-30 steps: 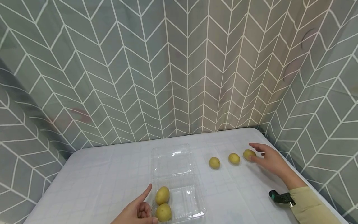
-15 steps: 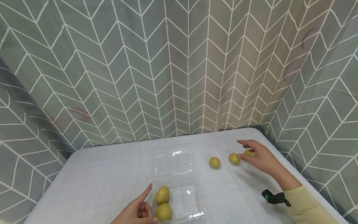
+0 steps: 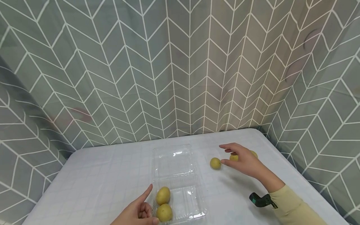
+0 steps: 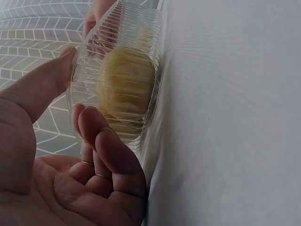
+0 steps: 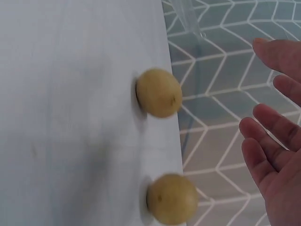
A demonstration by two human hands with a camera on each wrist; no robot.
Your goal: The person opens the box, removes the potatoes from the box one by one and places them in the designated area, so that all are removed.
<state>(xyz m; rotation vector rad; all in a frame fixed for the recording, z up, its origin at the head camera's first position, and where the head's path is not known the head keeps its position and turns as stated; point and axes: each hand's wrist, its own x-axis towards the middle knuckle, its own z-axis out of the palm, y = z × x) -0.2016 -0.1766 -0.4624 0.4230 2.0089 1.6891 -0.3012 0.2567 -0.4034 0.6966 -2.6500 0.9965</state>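
Observation:
My left hand (image 3: 137, 210) holds the near left side of a clear plastic clamshell box (image 3: 189, 200), its thumb at the rim, index finger extended and the other fingers curled against the wall. Inside, two yellow lemons (image 3: 163, 196) sit one behind the other along the left side. My right hand (image 3: 245, 160) hovers over the right of the table with fingers spread and nothing in them. Its thumb tip overlaps the edge of the leftmost loose lemon (image 3: 215, 163). Behind the hand, the middle lemon (image 3: 233, 157) and the far right lemon (image 3: 254, 153) are partly hidden.
The box's lid (image 3: 172, 163) lies folded back on the white tablecloth (image 3: 98, 181). A grey curtain (image 3: 180, 68) with white lines stands behind the table and along both sides. A black device (image 3: 261, 200) is attached at the right sleeve.
My right hand has moved left from the far right lemon, past the middle one, to the leftmost. The lemons stay in place, and my left hand stays at the box.

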